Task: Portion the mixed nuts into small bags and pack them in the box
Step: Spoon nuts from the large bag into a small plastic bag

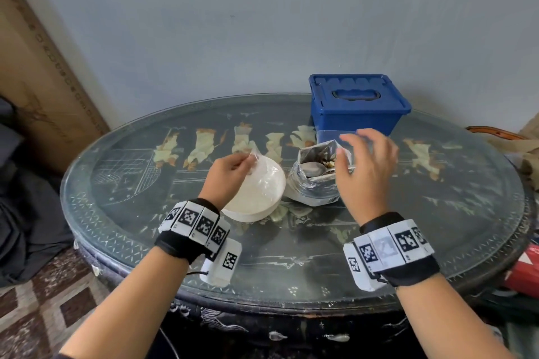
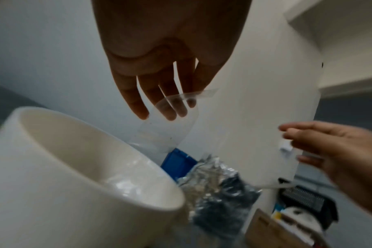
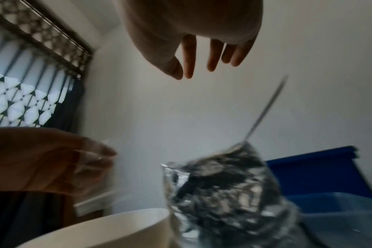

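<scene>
Tabletop (image 1: 291, 256): foil pouch (image 1: 313, 183) holds nuts, spoon (image 1: 313, 169).

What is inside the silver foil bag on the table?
Inside the silver foil bag lie a metal spoon and some mixed nuts near its mouth. How full it is cannot be seen; the foil walls cover the lower part.
</scene>
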